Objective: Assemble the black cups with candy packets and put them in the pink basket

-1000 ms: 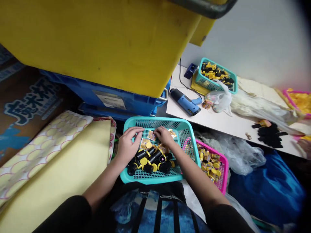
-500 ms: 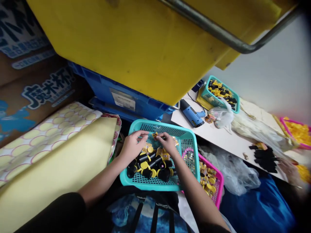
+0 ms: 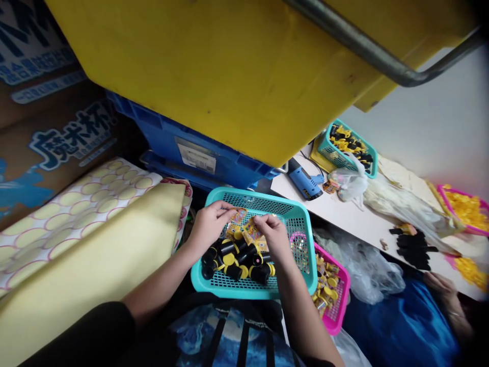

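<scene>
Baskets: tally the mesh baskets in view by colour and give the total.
Teal baskets: 2, one under the hands, one on the white table.
Pink baskets: 2, one beside the near teal one, one at the far right.
Total: 4.

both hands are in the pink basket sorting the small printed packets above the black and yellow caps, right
Not quite. The head view shows the left hand and right hand in the teal basket, not the pink one. The pink basket sits beside it on the right, untouched. The rest holds: the fingers are on the small printed packets, with the black and yellow caps nearer the person.
</scene>
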`<state>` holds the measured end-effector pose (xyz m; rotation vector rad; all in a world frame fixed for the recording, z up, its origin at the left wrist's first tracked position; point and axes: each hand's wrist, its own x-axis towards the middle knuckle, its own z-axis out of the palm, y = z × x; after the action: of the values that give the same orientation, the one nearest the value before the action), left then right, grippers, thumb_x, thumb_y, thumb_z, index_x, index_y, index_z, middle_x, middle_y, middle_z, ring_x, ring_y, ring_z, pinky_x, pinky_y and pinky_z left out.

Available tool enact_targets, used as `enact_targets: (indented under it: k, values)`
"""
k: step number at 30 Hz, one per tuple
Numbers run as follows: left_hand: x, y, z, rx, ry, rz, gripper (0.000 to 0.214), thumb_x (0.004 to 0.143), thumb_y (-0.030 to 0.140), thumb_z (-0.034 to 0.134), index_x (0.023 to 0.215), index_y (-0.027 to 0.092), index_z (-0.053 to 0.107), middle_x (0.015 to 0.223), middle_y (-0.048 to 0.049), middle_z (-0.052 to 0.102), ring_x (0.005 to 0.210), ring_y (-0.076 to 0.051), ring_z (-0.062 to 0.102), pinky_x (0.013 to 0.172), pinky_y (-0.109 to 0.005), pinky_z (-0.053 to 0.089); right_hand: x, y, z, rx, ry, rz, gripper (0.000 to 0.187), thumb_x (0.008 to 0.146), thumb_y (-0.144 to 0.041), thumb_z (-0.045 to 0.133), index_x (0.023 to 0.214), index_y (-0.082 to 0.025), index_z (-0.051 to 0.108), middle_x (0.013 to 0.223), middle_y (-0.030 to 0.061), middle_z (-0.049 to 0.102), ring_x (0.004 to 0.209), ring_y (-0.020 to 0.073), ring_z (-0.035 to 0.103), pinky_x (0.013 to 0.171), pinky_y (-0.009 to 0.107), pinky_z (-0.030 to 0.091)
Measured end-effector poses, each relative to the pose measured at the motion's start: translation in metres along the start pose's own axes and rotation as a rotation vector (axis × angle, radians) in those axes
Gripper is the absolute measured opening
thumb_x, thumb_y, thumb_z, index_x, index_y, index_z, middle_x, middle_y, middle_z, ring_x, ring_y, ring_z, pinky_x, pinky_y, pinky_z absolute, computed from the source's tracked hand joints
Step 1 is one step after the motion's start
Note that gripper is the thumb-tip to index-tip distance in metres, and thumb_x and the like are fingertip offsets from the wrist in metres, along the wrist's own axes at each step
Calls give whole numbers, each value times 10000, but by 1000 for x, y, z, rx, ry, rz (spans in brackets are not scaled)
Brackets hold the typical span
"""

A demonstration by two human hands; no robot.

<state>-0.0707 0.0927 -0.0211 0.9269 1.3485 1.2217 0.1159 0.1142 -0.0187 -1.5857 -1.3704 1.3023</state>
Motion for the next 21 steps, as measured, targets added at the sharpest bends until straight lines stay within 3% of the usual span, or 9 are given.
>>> enact_targets:
  k: [3, 6, 8, 10, 13, 18, 21]
  values:
    - [5, -4, -3, -87, -21, -69, 139, 718, 307, 720, 719, 187, 649, 732, -30, 760, 637, -182, 710, 640, -306, 590, 4, -7, -8, -252, 100, -135, 285, 769, -485, 657, 710, -207, 691, 790, 63, 689, 836, 235, 609, 823, 393, 445]
    - [4, -3, 0, -154, -93, -148, 137, 688, 280, 744, 714, 165, 673, 729, -28, 747, 601, -150, 683, 633, -286, 583, 5, -19, -3, -256, -84, -281, 291, 851, -472, 563, 872, -234, 728, 1046, 72, 683, 1056, 241, 579, 967, 402, 388]
    - [2, -1, 2, -201, -101, -160, 175, 691, 292, 744, 780, 152, 689, 734, -23, 734, 607, -138, 675, 629, -271, 574, 6, -26, 6, -229, -199, -277, 285, 841, -469, 584, 788, -221, 717, 920, 53, 694, 957, 223, 611, 919, 376, 416]
    - [1, 0, 2, -258, -110, -156, 301, 684, 290, 757, 940, 156, 672, 740, -6, 720, 633, -135, 679, 631, -260, 566, 8, -29, 17, -215, -185, -232, 278, 784, -464, 657, 695, -202, 682, 750, 26, 670, 813, 203, 614, 834, 351, 438]
    - [1, 1, -3, -297, -144, -129, 490, 660, 248, 781, 1105, 180, 589, 731, 24, 702, 656, -132, 683, 632, -241, 555, 11, -28, 32, -118, -161, -150, 292, 743, -468, 696, 690, -184, 656, 686, 7, 649, 709, 173, 586, 743, 315, 443]
    - [3, 4, -17, -277, -86, -131, 393, 676, 228, 758, 1019, 174, 575, 648, 21, 695, 607, -136, 669, 596, -237, 541, 15, -22, 43, 101, -163, -78, 340, 767, -480, 676, 630, -183, 583, 709, 5, 643, 770, 171, 596, 775, 306, 447]
    - [2, 6, -27, -246, 5, -122, 291, 690, 246, 746, 931, 162, 606, 637, 9, 694, 601, -139, 661, 604, -249, 537, 21, -12, 40, -45, -196, -174, 304, 909, -440, 482, 846, -202, 661, 903, 45, 667, 919, 204, 586, 846, 361, 441]
